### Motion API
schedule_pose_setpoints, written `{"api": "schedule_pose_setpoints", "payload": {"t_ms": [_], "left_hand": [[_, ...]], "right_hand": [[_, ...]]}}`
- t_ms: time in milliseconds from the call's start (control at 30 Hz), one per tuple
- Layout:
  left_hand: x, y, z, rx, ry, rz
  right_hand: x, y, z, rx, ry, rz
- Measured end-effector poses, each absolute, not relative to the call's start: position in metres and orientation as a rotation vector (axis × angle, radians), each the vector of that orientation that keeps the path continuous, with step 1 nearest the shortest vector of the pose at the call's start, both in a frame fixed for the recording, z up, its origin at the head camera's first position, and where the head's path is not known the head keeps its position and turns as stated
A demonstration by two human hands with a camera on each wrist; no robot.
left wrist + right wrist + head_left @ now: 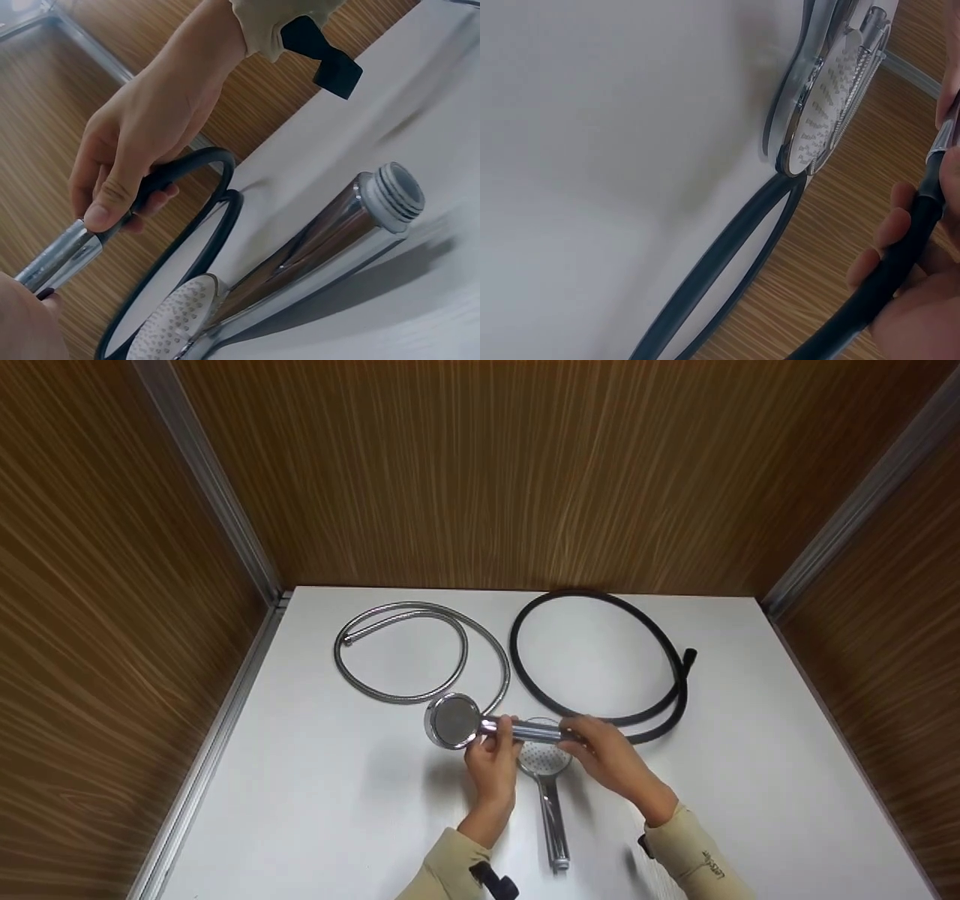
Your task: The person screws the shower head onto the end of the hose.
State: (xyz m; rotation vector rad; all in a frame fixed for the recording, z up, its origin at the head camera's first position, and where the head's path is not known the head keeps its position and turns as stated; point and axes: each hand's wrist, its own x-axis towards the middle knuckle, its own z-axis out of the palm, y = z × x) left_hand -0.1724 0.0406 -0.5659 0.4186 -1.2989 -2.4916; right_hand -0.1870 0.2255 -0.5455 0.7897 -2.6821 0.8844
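Observation:
My left hand grips the handle of a chrome shower head, its round grey face turned up and to the left. At the handle's other end, my right hand holds the end of a black shower hose, thumb and fingers curled round it. In the left wrist view the hose end meets the chrome handle in line; the joint itself is partly hidden by the thumb. Below the hands lies a second shower head with a white nozzle face and a threaded handle end.
A coiled silver metal hose lies at the back left of the white table. The black hose's loop spreads at the back right, its free end fitting pointing away. Wood-grain panels enclose the back and both sides.

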Motion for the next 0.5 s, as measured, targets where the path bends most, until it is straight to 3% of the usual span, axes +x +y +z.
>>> {"api": "schedule_pose_setpoints", "payload": {"t_ms": [500], "left_hand": [[-0.1684, 0.0396, -0.5689, 0.494, -1.359, -2.442]], "right_hand": [[-0.1885, 0.2254, -0.5498, 0.841, -2.63, 0.911]]}}
